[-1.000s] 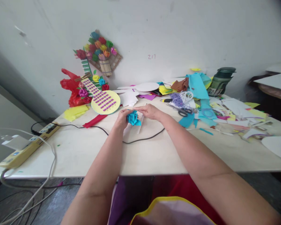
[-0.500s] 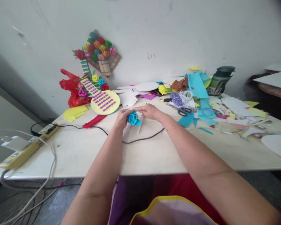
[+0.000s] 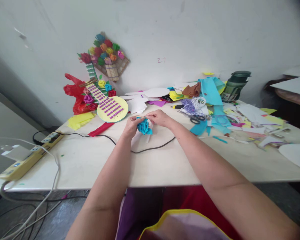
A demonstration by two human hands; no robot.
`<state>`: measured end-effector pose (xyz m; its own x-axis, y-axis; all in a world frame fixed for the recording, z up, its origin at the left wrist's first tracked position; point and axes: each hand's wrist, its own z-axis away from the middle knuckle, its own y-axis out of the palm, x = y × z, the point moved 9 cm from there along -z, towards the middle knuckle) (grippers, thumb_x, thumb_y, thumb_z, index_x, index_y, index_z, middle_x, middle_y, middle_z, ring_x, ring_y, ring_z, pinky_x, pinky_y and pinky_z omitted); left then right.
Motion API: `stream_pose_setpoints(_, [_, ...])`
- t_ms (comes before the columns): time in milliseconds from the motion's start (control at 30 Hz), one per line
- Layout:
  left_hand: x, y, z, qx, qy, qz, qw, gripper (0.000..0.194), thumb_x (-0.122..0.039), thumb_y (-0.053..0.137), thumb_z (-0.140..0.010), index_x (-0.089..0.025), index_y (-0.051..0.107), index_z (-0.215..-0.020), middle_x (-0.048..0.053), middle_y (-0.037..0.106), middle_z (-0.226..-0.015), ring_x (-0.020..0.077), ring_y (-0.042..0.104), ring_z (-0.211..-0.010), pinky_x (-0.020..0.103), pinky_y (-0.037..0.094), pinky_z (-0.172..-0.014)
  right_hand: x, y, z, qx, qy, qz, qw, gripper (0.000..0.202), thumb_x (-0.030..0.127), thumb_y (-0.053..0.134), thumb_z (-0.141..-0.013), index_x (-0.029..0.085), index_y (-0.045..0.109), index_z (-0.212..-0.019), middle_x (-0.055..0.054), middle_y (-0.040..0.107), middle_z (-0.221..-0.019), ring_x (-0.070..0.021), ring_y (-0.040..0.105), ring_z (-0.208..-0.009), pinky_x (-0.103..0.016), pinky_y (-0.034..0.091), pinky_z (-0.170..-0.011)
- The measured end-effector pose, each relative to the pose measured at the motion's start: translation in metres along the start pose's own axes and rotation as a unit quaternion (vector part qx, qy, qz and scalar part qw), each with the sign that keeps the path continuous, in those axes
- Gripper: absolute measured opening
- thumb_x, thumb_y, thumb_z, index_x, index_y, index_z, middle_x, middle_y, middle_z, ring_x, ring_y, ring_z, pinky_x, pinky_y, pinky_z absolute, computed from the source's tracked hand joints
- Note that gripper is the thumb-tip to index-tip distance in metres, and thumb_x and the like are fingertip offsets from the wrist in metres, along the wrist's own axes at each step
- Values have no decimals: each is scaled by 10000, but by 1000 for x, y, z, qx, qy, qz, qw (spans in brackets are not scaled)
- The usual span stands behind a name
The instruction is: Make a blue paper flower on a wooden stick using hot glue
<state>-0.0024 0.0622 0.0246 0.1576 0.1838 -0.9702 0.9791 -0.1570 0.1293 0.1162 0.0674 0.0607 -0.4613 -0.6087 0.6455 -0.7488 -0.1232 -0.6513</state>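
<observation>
A blue crepe-paper flower (image 3: 144, 126) is held above the middle of the table. My left hand (image 3: 131, 126) is closed on it from the left, thumb and fingers pinching near its upper edge. My right hand (image 3: 159, 118) comes in from the right, its thumb and fingertips pinched together at the flower's top edge. What exactly those right fingertips grip is too small to make out. Below the flower, a pale translucent stick (image 3: 149, 138) lies on the table, partly covered by the flower.
A black cable (image 3: 150, 151) crosses the table just below my hands. Scissors (image 3: 197, 119), tangled string (image 3: 190, 106) and paper scraps (image 3: 255, 116) lie to the right. A yellow paper guitar (image 3: 112, 109) leans at the back left; a power strip (image 3: 30, 156) is at far left.
The flower has shifted slightly to the right and tilted. My right fingers, stretched out flat before, are now curled into a pinch beside it.
</observation>
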Motion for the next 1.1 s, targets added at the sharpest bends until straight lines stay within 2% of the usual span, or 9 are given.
stream_pose_setpoints(167, [-5,3,2,15,12,-12,1000,242,-332,755,-580,-104,674,-597,65,655,-548,133,561,-429,233,412,-416,4,-4,1,-10,-1,28,1000,305,328,536,-840,132,728,-708,9,593,-548,-98,507,-555,-213,356,-571])
stream_pose_setpoints(467, [0,3,1,-2,-11,11,1000,235,-323,757,-563,-105,685,-614,66,666,-554,136,572,-434,231,421,-423,10,-9,1,-40,8,106,994,227,271,578,-830,199,783,-895,-12,730,-738,-143,634,-710,-225,404,-621])
stream_pose_setpoints(833, [5,3,1,-2,-31,29,999,187,-273,736,-571,-104,680,-629,76,678,-571,156,597,-457,245,449,-453,5,-10,-3,-65,-14,52,996,181,229,641,-774,193,790,-870,-31,750,-816,-165,658,-768,-241,462,-670])
stream_pose_setpoints(1100, [7,2,1,-12,-36,39,999,162,-249,723,-565,-102,679,-617,63,661,-551,145,581,-444,236,427,-434,-2,-10,-7,-93,-14,-8,996,103,168,687,-713,162,777,-762,-64,716,-898,-163,643,-805,-258,474,-715])
